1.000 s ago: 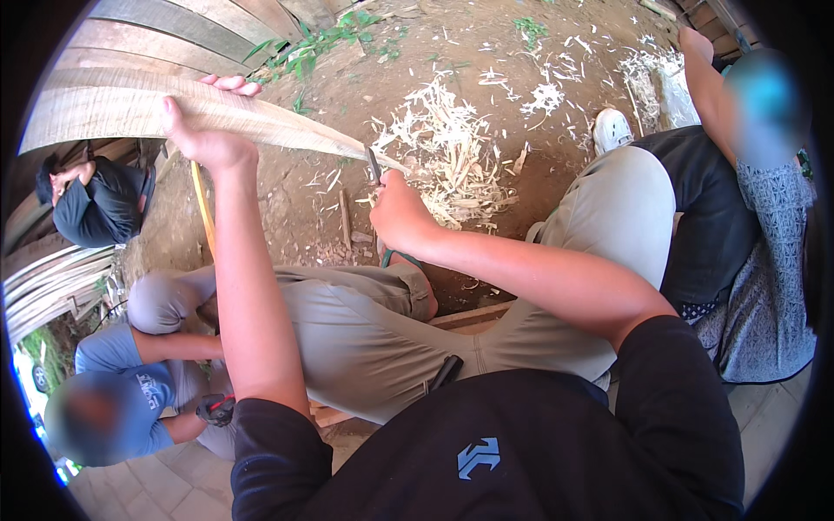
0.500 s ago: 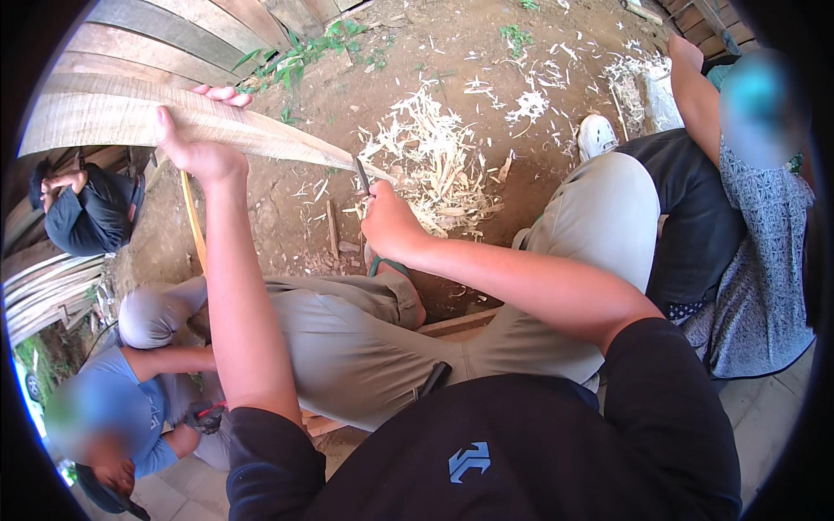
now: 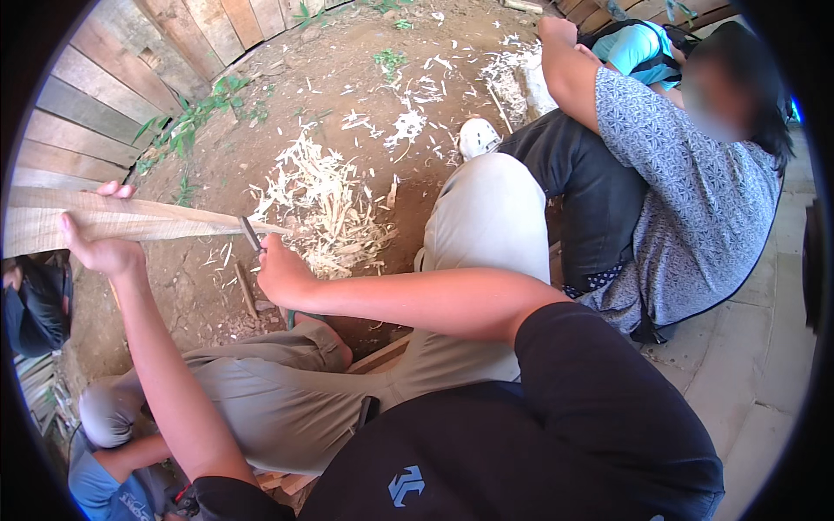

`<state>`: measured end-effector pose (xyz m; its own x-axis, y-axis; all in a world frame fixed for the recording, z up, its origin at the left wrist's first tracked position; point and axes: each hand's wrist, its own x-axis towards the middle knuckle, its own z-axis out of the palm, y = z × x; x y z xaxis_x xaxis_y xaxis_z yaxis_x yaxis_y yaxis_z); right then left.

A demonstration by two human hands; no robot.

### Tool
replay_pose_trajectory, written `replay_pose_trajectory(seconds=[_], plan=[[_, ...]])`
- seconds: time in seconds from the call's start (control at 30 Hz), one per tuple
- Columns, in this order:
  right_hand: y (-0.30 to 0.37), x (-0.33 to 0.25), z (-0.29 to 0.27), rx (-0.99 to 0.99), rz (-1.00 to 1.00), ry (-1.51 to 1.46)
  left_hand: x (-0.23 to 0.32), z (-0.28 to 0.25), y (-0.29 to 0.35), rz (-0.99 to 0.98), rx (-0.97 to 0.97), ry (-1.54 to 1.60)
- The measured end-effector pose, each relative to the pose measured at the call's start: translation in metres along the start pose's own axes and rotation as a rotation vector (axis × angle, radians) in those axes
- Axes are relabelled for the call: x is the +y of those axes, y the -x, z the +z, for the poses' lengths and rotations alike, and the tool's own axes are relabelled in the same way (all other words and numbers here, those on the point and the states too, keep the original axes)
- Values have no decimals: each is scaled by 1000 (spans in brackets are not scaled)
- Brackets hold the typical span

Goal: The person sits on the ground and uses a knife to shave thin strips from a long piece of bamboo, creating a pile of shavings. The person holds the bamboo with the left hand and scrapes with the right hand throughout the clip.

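Observation:
A long pale wooden board (image 3: 165, 214) reaches in from the left and narrows toward its right end. My left hand (image 3: 109, 253) is closed around it, thumb on the near side and fingers over the far edge. My right hand (image 3: 288, 276) grips a knife (image 3: 250, 233), its handle mostly hidden in the fist. The short dark blade lies against the board's narrow tip. Beyond that tip, a heap of curled wood shavings (image 3: 326, 204) covers the dirt ground.
A person in a patterned grey top (image 3: 695, 200) sits close on my right. Another in a blue shirt (image 3: 109, 491) is at lower left, and one in dark clothes (image 3: 39, 304) at far left. A plank wall (image 3: 122, 82) stands behind, plants (image 3: 195, 113) at its foot.
The view has turned to the right, so the board and both hands appear farther left and lower. My grips on the board and the knife stay the same.

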<state>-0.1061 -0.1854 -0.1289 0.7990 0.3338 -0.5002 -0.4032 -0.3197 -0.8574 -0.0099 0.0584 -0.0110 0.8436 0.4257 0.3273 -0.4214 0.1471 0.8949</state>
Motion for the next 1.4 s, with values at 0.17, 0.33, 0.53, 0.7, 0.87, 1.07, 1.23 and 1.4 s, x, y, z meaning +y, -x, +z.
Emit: replay_pose_trajectory(seconds=[0.17,0.33,0.53,0.7,0.87,1.07,1.23,1.4], plan=[[-15,5,-8,114,-87,-6,-3,13,4,-1,23,-11],[-2,-18,-22,106,-201,-19,-3,0,0,-5,15,-63],[11,-22,-24,46,-236,47,1,22,5,30,146,-110],[8,-5,-17,97,-355,85,0,26,5,33,205,-129],[15,-25,-24,-43,-205,158,1,19,5,16,281,-108],[1,3,-11,-11,-139,80,10,54,5,96,240,-142],[5,9,-5,43,-260,119,10,45,14,77,212,-88],[9,8,0,33,-247,43,11,42,14,63,212,-78]])
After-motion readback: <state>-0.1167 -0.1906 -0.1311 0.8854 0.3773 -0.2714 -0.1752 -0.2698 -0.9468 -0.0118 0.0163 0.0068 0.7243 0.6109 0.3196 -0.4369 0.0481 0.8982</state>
